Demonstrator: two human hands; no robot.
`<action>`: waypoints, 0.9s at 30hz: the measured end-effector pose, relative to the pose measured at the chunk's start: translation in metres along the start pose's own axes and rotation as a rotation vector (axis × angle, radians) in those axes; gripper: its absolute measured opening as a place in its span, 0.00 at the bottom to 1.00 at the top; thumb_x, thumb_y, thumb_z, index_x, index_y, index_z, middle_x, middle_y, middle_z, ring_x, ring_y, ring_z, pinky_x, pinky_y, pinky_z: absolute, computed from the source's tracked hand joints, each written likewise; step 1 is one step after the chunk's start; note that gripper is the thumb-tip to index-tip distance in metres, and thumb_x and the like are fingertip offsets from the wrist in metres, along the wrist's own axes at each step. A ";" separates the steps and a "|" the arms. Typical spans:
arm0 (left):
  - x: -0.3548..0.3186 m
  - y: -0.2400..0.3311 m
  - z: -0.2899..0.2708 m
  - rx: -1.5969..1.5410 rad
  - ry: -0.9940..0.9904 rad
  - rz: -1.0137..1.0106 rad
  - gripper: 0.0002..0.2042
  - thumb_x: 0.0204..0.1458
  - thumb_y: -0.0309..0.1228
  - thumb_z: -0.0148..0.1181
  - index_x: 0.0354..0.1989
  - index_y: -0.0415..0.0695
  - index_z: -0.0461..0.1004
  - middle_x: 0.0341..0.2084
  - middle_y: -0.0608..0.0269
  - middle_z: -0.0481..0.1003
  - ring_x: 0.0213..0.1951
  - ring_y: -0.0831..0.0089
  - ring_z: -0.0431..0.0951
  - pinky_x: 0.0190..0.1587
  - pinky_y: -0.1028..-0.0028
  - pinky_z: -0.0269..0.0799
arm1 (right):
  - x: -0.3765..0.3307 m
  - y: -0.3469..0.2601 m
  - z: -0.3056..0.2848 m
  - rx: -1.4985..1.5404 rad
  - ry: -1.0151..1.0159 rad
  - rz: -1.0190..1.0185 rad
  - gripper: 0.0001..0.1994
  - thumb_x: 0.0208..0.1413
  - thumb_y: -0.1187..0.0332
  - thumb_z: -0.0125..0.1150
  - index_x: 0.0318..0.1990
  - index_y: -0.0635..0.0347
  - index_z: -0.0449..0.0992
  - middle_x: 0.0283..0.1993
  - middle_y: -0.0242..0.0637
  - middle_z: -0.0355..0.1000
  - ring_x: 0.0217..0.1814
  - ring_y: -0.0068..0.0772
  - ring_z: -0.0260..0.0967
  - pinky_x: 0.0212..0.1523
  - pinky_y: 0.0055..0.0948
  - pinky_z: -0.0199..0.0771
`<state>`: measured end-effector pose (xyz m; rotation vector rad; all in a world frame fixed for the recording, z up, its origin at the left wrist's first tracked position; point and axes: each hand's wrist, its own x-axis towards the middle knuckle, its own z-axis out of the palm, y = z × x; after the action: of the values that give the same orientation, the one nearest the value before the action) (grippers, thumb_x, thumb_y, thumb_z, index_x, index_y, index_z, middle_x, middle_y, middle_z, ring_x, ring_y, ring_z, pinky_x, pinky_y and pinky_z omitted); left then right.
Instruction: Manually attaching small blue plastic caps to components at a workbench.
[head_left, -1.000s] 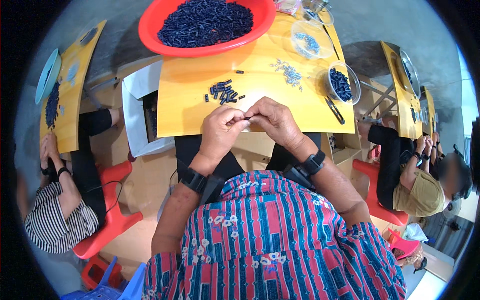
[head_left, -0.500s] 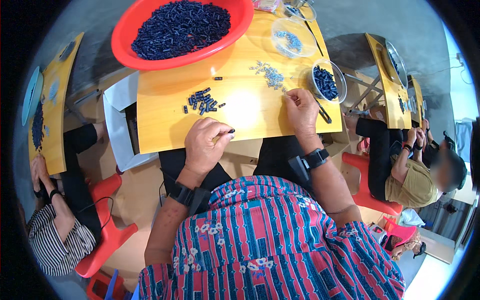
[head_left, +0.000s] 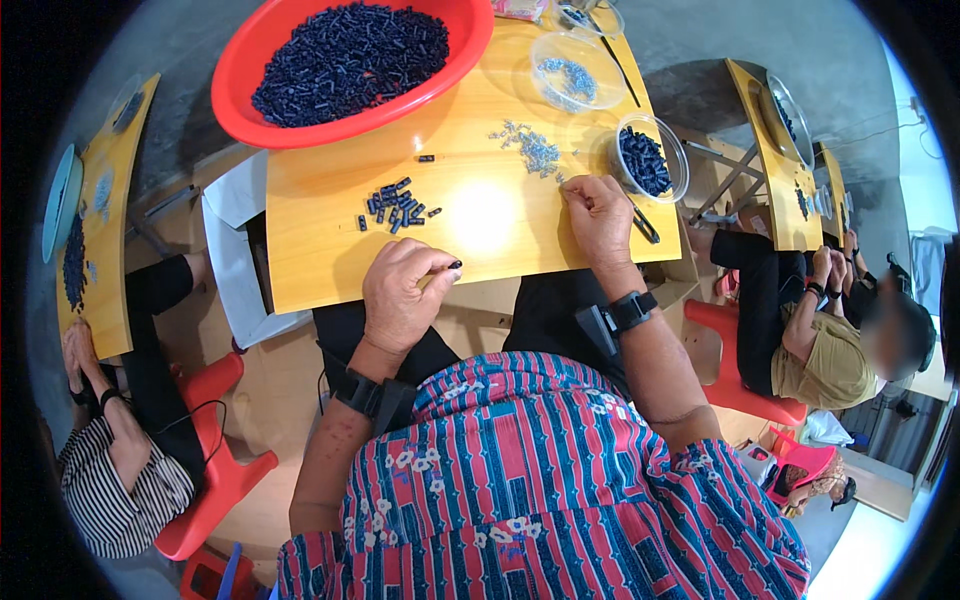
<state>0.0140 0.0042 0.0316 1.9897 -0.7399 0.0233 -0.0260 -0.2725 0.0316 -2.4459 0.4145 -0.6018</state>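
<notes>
My left hand (head_left: 400, 295) is closed at the table's near edge, thumb and forefinger pinching a small black plastic piece (head_left: 456, 265). My right hand (head_left: 602, 222) rests on the table to the right, its fingertips pinched together; anything between them is too small to make out. Just beyond those fingertips lies a loose pile of tiny silver metal pieces (head_left: 538, 152), like small screws. A little heap of black two-holed plastic pieces (head_left: 398, 207) sits beyond my left hand, with a single black piece (head_left: 427, 158) lying apart from it.
A big red basin (head_left: 235, 115) full of black pieces stands at the far left of the yellow table (head_left: 330, 270). On the right are a clear tub (head_left: 678, 180) of black pieces, a dark pen-like tool (head_left: 645, 225) and a clear bowl (head_left: 605, 92) of silver pieces. Co-workers sit both sides.
The table and its things have shifted slightly left in the view. My left hand keeps its pinch on the black piece, and my right hand stays beside the silver pile.
</notes>
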 end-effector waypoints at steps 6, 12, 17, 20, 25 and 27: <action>0.000 0.000 0.000 0.004 0.006 -0.002 0.06 0.41 0.23 0.70 0.28 0.42 0.79 0.24 0.61 0.76 0.31 0.63 0.76 0.36 0.68 0.71 | -0.001 0.004 0.001 0.054 -0.004 0.003 0.02 0.47 0.75 0.59 0.26 0.60 0.78 0.29 0.45 0.75 0.36 0.52 0.72 0.39 0.44 0.73; 0.000 -0.002 0.001 0.014 0.002 -0.007 0.06 0.40 0.22 0.70 0.28 0.42 0.79 0.24 0.61 0.76 0.31 0.64 0.76 0.36 0.68 0.71 | 0.000 -0.001 0.001 0.032 -0.001 0.080 0.03 0.46 0.72 0.62 0.25 0.61 0.77 0.29 0.45 0.74 0.37 0.53 0.71 0.41 0.45 0.72; -0.001 -0.001 0.000 0.017 0.006 0.002 0.06 0.40 0.22 0.70 0.27 0.42 0.79 0.24 0.61 0.76 0.31 0.64 0.76 0.36 0.68 0.71 | 0.000 0.000 0.003 -0.052 -0.020 0.056 0.05 0.47 0.70 0.63 0.25 0.61 0.76 0.29 0.46 0.74 0.39 0.54 0.71 0.43 0.47 0.72; 0.000 0.000 0.000 0.012 0.007 0.009 0.06 0.41 0.22 0.70 0.27 0.42 0.79 0.24 0.61 0.76 0.31 0.64 0.76 0.36 0.68 0.71 | -0.001 0.005 0.003 -0.162 0.013 -0.043 0.06 0.47 0.73 0.69 0.30 0.65 0.80 0.28 0.41 0.73 0.26 0.33 0.73 0.31 0.29 0.76; -0.001 0.000 0.000 0.013 0.007 -0.004 0.06 0.41 0.22 0.70 0.28 0.42 0.79 0.25 0.61 0.76 0.32 0.64 0.76 0.36 0.68 0.71 | -0.002 0.001 0.000 -0.153 -0.018 -0.079 0.04 0.51 0.74 0.67 0.33 0.63 0.81 0.30 0.42 0.73 0.29 0.39 0.74 0.32 0.32 0.74; 0.000 0.000 -0.001 0.005 0.005 -0.006 0.06 0.41 0.22 0.70 0.28 0.42 0.79 0.25 0.61 0.76 0.32 0.63 0.76 0.37 0.68 0.71 | -0.003 -0.002 -0.001 -0.165 -0.007 -0.120 0.03 0.51 0.74 0.66 0.34 0.63 0.81 0.30 0.42 0.73 0.31 0.41 0.74 0.34 0.33 0.74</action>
<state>0.0140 0.0047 0.0321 1.9956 -0.7316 0.0263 -0.0287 -0.2698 0.0323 -2.6449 0.3270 -0.6310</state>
